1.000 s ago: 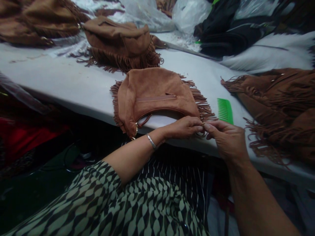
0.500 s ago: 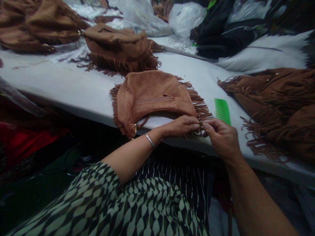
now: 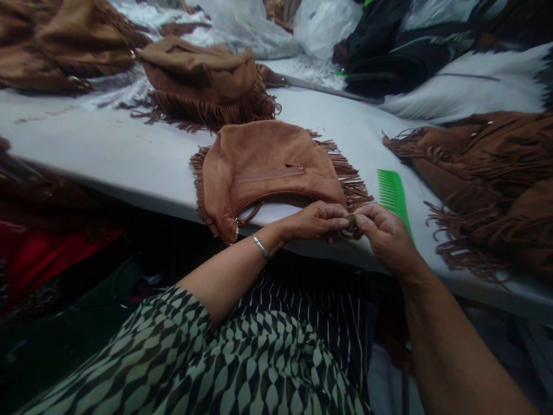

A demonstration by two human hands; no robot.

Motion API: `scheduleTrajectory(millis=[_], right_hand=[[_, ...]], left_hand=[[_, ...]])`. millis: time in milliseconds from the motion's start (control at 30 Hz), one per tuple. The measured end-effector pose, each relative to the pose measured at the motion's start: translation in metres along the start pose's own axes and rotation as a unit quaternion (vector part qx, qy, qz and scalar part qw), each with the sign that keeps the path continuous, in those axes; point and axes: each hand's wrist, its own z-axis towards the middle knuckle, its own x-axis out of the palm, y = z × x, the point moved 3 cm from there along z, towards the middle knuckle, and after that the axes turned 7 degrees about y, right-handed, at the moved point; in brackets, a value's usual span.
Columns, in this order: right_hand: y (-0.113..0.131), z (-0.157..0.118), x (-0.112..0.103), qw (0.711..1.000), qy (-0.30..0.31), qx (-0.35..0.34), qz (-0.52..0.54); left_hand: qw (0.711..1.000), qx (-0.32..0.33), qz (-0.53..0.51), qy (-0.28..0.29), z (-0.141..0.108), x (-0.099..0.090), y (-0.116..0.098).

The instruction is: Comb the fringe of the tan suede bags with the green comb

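A brown suede bag (image 3: 276, 147) with fringe along its far and side edges lies on the white table, its curved strap side facing me. My left hand (image 3: 317, 222), with a silver bangle at the wrist, pinches the bag's right end near the table edge. Fingertip to fingertip with it, my right hand (image 3: 384, 233) is closed on the same end. Between the fingertips shows a small metal ring or fitting (image 3: 347, 231), partly hidden. A zipper end hangs at the bag's left corner.
The green comb (image 3: 395, 199) lies just beyond my right hand. Fringed brown bags are at the right (image 3: 488, 190), behind (image 3: 203, 75) and far left (image 3: 64, 46). Plastic wrapping (image 3: 326, 26) and black material (image 3: 389, 63) lie at the back of the white table (image 3: 108, 144).
My right hand has shifted slightly left and up, turning a little, and more of the comb shows. The view has moved slightly. Both hands remain at the bag's right end.
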Motion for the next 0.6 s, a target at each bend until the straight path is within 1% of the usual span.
scheduleTrajectory(millis=[100, 267, 400, 500, 600], right_hand=[[0.0, 0.0, 0.001, 1.0, 0.006, 0.005, 0.018], [-0.002, 0.0, 0.0, 1.0, 0.015, 0.006, 0.004], [-0.009, 0.0, -0.003, 0.996, 0.075, 0.022, 0.036], [-0.012, -0.001, -0.005, 0.991, 0.114, 0.026, 0.069], [-0.012, -0.002, -0.005, 0.984, 0.137, 0.036, 0.111]], left_hand=[[1.0, 0.0, 0.004, -0.007, -0.001, 0.0, 0.0], [0.999, -0.009, 0.029, 0.015, -0.001, -0.002, 0.0], [0.997, -0.019, 0.067, 0.043, 0.0, -0.003, -0.001], [0.993, -0.005, 0.106, 0.049, -0.001, -0.003, -0.004], [0.986, 0.018, 0.157, 0.049, -0.003, -0.002, -0.005]])
